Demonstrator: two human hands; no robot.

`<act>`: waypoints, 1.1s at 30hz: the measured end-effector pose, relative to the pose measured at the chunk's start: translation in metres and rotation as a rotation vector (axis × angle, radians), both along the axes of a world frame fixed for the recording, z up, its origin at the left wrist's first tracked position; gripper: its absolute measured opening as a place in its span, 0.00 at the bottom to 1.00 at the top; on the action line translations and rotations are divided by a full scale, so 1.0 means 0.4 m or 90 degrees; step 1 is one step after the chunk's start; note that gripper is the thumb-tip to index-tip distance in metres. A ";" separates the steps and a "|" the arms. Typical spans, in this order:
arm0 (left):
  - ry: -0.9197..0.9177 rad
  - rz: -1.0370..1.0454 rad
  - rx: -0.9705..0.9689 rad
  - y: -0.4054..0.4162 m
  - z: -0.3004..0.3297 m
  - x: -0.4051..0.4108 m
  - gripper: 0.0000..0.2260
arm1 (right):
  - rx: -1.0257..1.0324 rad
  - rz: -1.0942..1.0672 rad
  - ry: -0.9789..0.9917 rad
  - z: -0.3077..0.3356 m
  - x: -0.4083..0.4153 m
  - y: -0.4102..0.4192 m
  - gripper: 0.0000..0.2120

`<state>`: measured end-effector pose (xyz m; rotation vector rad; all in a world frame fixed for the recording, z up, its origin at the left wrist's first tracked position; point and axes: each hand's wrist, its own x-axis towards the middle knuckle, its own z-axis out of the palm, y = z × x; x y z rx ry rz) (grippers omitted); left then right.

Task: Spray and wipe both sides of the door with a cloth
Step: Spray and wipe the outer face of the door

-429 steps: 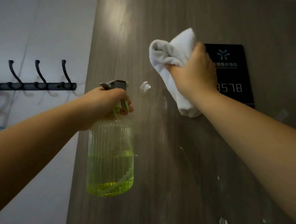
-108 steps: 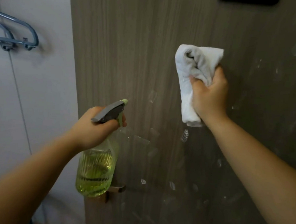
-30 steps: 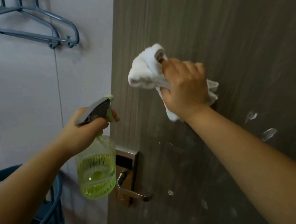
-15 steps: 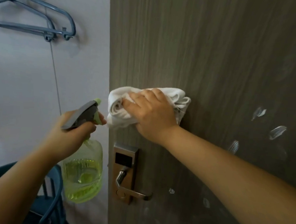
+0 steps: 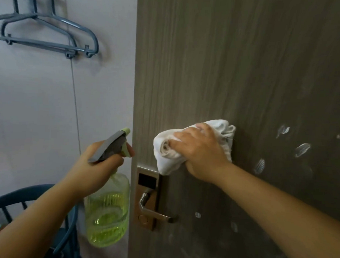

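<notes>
The grey-brown wood-grain door (image 5: 235, 63) fills the right of the view, its left edge near the middle. My right hand (image 5: 200, 151) presses a bunched white cloth (image 5: 165, 155) flat against the door, just above the lock plate. My left hand (image 5: 96, 166) grips the neck of a clear ribbed spray bottle (image 5: 107, 213) with yellow-green liquid, a finger on the trigger. The nozzle points at the door's edge. Wet foam smears (image 5: 301, 150) show on the door to the right of the cloth.
A brass electronic lock with a lever handle (image 5: 149, 201) sits on the door under the cloth. Grey-blue hangers (image 5: 53, 32) hang on the pale wall at upper left. A dark blue chair back (image 5: 28, 195) stands at lower left, below the bottle.
My right hand has wiped the cloth down from the upper door, left to the edge, and now a little to the right above the lock. The bottle hand stayed almost still.
</notes>
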<state>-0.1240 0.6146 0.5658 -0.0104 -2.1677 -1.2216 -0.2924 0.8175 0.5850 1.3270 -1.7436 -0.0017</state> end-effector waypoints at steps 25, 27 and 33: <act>-0.133 -0.116 -0.046 0.141 -0.113 -0.137 0.09 | -0.418 -0.039 -0.313 -0.014 0.029 0.235 0.15; -0.127 -0.125 -0.019 0.137 -0.113 -0.139 0.08 | -0.417 -0.032 -0.281 -0.008 0.025 0.223 0.15; -0.074 -0.091 0.003 0.105 -0.091 -0.145 0.10 | -0.332 -0.033 -0.086 0.032 -0.003 0.136 0.19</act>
